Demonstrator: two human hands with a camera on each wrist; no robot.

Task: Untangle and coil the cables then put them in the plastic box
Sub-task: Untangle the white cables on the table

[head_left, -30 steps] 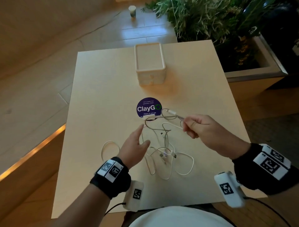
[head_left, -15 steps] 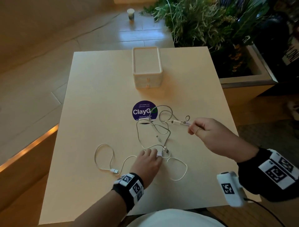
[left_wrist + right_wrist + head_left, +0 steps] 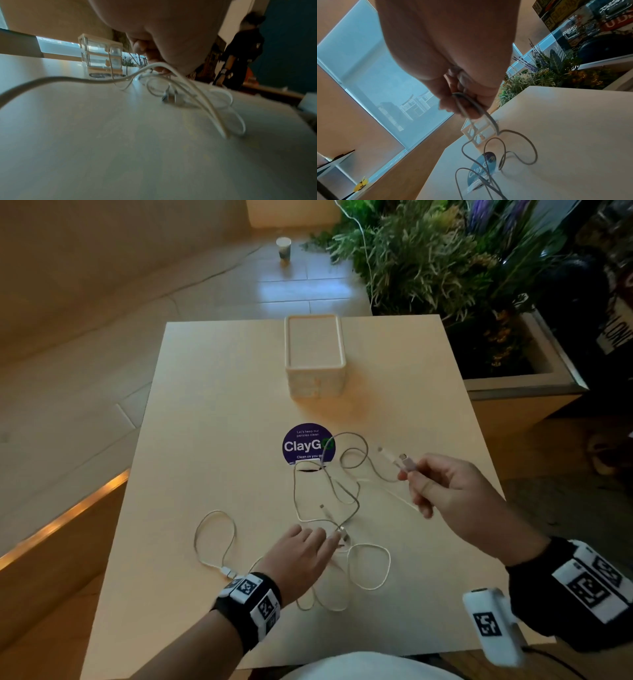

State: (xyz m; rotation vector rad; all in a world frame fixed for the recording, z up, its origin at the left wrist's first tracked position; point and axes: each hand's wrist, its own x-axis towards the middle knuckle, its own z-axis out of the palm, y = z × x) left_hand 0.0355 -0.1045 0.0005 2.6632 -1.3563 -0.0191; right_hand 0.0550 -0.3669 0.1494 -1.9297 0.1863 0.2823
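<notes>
White cables (image 3: pixel 357 501) lie tangled in the middle of the pale table (image 3: pixel 205 440), with loops trailing left and toward me. My left hand (image 3: pixel 322 537) lies on the table, fingers stretched out, pressing the strands near a connector (image 3: pixel 342 534). In the left wrist view its fingertips (image 3: pixel 158 67) touch a strand (image 3: pixel 72 79). My right hand (image 3: pixel 414 474) is raised to the right and pinches cable ends (image 3: pixel 404 463). Two strands (image 3: pixel 494 124) hang from it (image 3: pixel 464 106). The clear plastic box (image 3: pixel 313 378) stands lidded at the far middle, and both wrist views show it too (image 3: pixel 101 54) (image 3: pixel 479 132).
A round purple ClayGo sticker (image 3: pixel 305 445) sits between box and cables. A USB plug (image 3: pixel 227 571) lies by my left wrist. A planter with plants (image 3: pixel 513 381) borders the table's right edge. A paper cup (image 3: pixel 283 248) stands on the floor beyond. A person (image 3: pixel 240 54) stands in the background.
My left hand has come down from above the tangle and now presses the cables on the table. My right hand has drawn the pinched ends further right, stretching out a strand.
</notes>
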